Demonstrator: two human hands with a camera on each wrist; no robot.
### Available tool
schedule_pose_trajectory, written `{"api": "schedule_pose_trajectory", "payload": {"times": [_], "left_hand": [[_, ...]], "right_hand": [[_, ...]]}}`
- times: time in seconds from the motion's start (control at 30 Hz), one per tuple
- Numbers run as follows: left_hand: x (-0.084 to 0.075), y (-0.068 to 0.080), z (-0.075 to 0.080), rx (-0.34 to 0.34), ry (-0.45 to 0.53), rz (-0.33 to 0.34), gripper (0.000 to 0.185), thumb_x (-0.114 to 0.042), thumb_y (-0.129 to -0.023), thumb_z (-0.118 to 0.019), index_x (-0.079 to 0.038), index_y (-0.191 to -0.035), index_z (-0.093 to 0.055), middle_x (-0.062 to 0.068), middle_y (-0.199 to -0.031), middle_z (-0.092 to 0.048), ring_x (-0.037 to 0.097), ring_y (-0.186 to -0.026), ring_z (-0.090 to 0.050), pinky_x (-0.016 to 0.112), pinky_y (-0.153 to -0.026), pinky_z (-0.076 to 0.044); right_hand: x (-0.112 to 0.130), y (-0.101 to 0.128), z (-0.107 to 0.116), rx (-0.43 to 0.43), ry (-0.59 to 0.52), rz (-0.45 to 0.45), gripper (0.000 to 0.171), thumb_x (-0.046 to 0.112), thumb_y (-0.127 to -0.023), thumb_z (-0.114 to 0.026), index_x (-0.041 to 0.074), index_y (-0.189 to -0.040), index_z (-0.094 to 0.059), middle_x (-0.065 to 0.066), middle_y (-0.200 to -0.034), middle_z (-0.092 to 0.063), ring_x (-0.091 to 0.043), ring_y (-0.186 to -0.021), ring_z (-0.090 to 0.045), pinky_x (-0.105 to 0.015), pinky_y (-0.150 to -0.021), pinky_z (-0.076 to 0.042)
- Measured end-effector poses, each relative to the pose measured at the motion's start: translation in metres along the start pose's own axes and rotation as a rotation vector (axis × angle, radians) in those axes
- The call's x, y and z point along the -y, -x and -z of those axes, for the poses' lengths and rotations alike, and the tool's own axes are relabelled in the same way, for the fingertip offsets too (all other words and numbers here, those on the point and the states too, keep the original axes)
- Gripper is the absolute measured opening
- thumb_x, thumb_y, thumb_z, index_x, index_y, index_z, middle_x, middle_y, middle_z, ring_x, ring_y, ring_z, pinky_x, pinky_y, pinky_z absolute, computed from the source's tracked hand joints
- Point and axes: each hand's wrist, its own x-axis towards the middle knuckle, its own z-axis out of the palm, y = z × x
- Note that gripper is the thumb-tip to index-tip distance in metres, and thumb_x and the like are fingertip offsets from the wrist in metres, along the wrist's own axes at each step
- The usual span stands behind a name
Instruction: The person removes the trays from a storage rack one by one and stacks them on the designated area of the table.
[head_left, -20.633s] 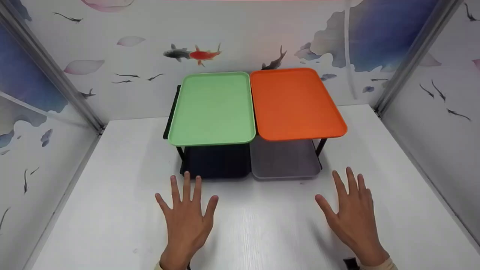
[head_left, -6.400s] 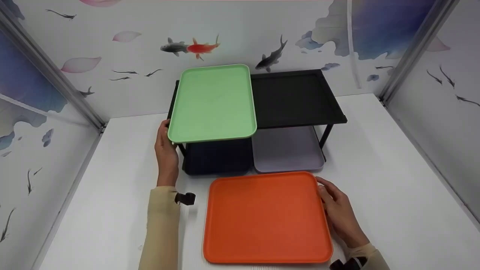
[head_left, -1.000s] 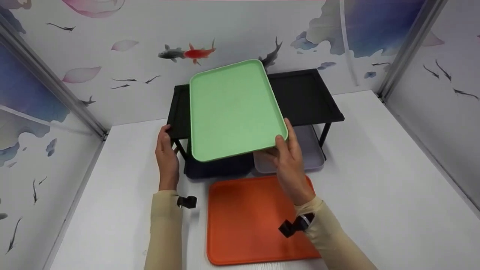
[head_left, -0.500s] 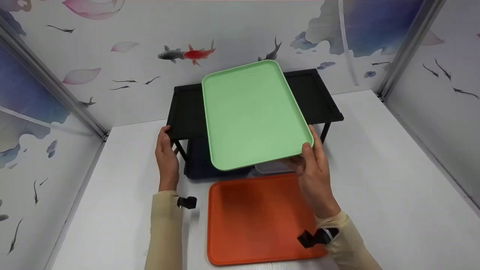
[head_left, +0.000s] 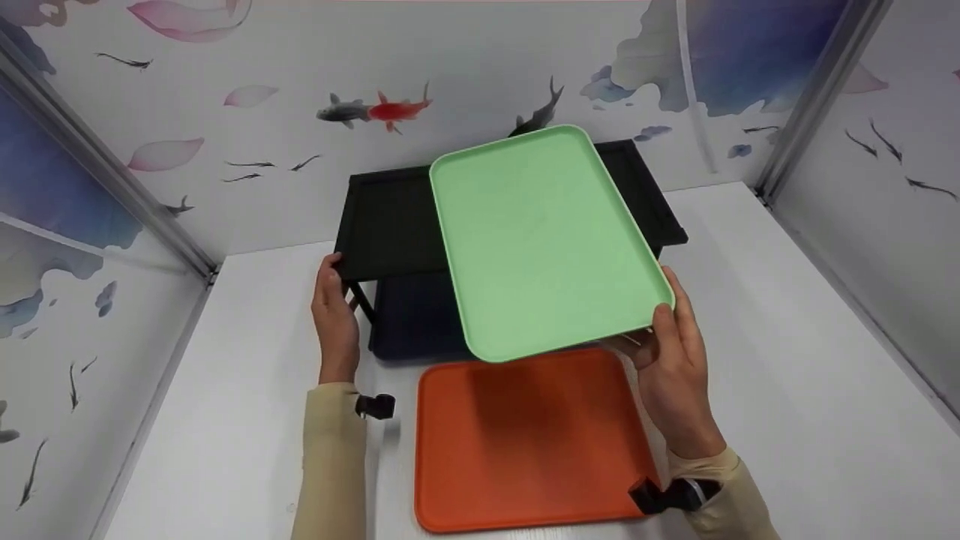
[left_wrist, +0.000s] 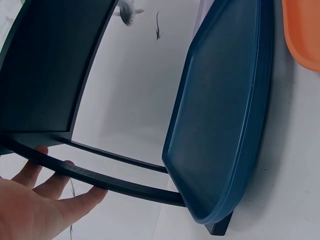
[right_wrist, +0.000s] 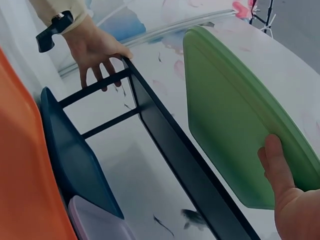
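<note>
Green tray (head_left: 551, 244) is gripped in right hand (head_left: 675, 375), while left hand (head_left: 335, 326) holds black rack (head_left: 390, 225).

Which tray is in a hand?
The light green tray: the right hand holds it by one corner, clear of the black rack. The orange tray lies on the table; the navy tray and lilac tray sit low in the rack.

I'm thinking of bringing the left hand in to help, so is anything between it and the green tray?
Yes: in the head view, the left part of the black rack lies between the left hand, which touches the rack's left end, and the green tray in the right hand.
</note>
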Motion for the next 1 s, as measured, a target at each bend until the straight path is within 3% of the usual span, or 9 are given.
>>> {"api": "schedule_pose_trajectory", "payload": {"times": [0.3, 0.63, 1.0], "left_hand": [[0.003, -0.001, 0.001, 0.0, 0.009, -0.007, 0.048, -0.042, -0.112, -0.033, -0.018, -0.151, -0.047, 0.002, -0.16, -0.041, 0.022, -0.146, -0.04, 0.057, -0.116, -0.035], [0.003, -0.001, 0.002, 0.005, 0.019, 0.0, 0.048, -0.041, -0.112, -0.033, -0.018, -0.152, -0.046, 0.002, -0.162, -0.039, 0.021, -0.148, -0.037, 0.056, -0.117, -0.035], [0.001, -0.002, 0.001, 0.002, 0.037, -0.008, 0.046, -0.037, -0.113, -0.033, -0.015, -0.151, -0.047, 0.003, -0.161, -0.04, 0.023, -0.147, -0.038, 0.058, -0.116, -0.034]], "right_hand": [[-0.001, 0.007, 0.023, 0.016, -0.069, 0.059, 0.052, 0.017, -0.113, -0.031, 0.01, -0.163, -0.016, -0.017, -0.147, -0.043, -0.022, -0.112, -0.068, -0.037, -0.094, -0.058], [-0.002, 0.009, 0.043, 0.006, -0.128, 0.066, 0.05, 0.015, -0.113, -0.03, 0.011, -0.162, -0.02, -0.015, -0.146, -0.044, -0.021, -0.111, -0.067, -0.035, -0.092, -0.058], [-0.002, 0.006, 0.058, -0.085, -0.134, 0.021, 0.05, 0.02, -0.113, -0.033, 0.012, -0.161, -0.023, -0.01, -0.147, -0.048, -0.016, -0.119, -0.064, -0.027, -0.092, -0.057]]}}
